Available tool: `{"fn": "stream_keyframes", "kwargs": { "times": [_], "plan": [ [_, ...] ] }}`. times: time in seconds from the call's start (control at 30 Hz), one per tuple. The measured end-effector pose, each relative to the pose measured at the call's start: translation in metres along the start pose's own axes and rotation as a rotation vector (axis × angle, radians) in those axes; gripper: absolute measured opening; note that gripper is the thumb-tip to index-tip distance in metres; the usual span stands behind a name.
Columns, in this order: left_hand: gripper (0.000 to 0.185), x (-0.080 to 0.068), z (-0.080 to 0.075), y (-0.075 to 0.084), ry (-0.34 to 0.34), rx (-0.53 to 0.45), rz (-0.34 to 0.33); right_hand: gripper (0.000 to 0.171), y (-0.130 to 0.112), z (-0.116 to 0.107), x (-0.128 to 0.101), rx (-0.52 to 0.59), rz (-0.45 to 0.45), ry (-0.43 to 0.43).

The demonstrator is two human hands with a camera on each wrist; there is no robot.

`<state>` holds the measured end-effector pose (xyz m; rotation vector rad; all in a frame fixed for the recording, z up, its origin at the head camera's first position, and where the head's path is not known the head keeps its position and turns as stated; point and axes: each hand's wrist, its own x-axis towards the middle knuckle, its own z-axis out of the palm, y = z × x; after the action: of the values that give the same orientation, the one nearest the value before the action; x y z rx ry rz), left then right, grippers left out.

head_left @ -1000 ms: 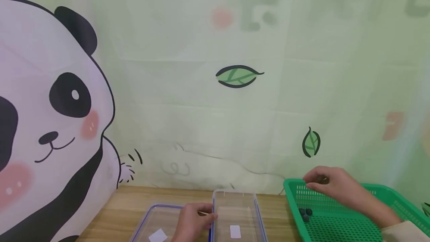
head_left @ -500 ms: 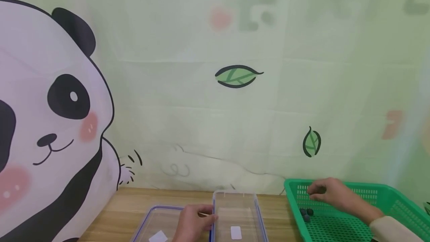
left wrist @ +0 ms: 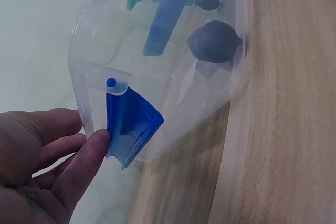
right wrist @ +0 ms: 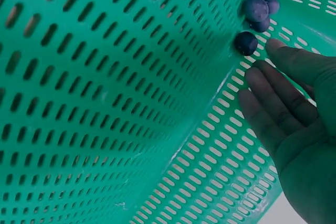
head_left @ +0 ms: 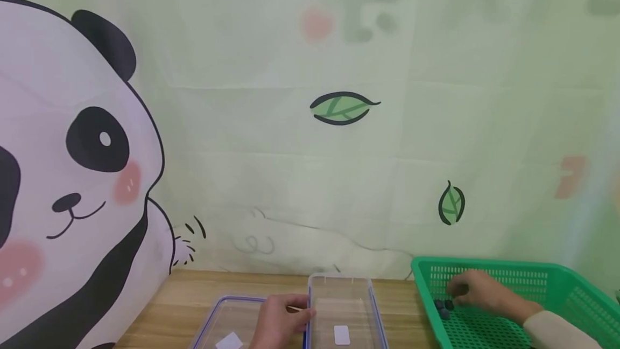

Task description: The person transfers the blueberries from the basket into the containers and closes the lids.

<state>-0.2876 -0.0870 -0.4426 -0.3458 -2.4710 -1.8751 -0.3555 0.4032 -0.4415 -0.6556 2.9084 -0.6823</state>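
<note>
Your right hand [right wrist: 294, 129], fingers straight, reaches blueberries [right wrist: 255, 10] in green basket [head_left: 557, 279] far-left corner: small, soft, rolling; pinch lightly at sides. Left hand [head_left: 278, 322] grips clear container [head_left: 339, 295] rim.

Green slotted basket [head_left: 557, 276], dark blue berries [right wrist: 255, 9], clear box [head_left: 341, 298] with blue clip [left wrist: 128, 127], light wood table [head_left: 194, 292], pale green backdrop [head_left: 290, 176] printed with black-and-white panda [head_left: 72, 176]

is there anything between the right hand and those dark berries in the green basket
Nothing visible. In the right wrist view the right hand lies inside the green basket with straight fingers, and its fingertips sit just beside the nearest of the dark berries, with only bare perforated basket floor between them.
</note>
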Motion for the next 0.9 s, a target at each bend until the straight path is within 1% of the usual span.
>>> {"fn": "stream_keyframes", "kwargs": {
  "times": [0.07,0.17,0.27,0.43,0.57,0.67,0.73,0.8,0.83,0.9],
  "plan": [
    [0.027,0.000,0.000,0.000,0.000,-0.002,-0.004,0.019,0.013,0.005,0.005,0.025,-0.014,-0.011],
    [0.026,0.000,0.000,0.001,0.001,0.002,-0.013,0.022,0.026,0.011,0.010,0.047,-0.019,-0.022],
    [0.026,0.000,0.001,0.001,0.002,0.003,-0.019,0.021,0.032,0.015,0.011,0.048,-0.017,-0.047],
    [0.026,0.000,0.002,0.002,0.009,-0.004,-0.029,0.016,0.026,0.017,0.009,0.040,0.001,-0.085],
    [0.026,0.000,0.002,0.002,0.011,-0.002,-0.034,0.015,0.020,0.017,0.009,0.049,0.037,-0.100],
    [0.027,0.001,0.001,0.002,0.008,0.005,-0.036,0.016,0.025,0.018,0.011,0.057,0.040,-0.105],
    [0.028,0.001,0.001,0.002,0.008,0.008,-0.037,0.016,0.030,0.017,0.011,0.072,0.016,-0.097],
    [0.028,0.001,0.001,0.002,0.008,0.012,-0.033,0.014,0.029,0.012,0.008,0.092,0.004,-0.078],
    [0.028,0.001,0.001,0.002,0.008,0.010,-0.030,0.012,0.025,0.009,0.006,0.099,-0.004,-0.063],
    [0.028,0.001,0.001,0.001,0.010,0.002,-0.023,0.009,0.008,-0.002,-0.001,0.116,-0.020,-0.019]
  ]
}}
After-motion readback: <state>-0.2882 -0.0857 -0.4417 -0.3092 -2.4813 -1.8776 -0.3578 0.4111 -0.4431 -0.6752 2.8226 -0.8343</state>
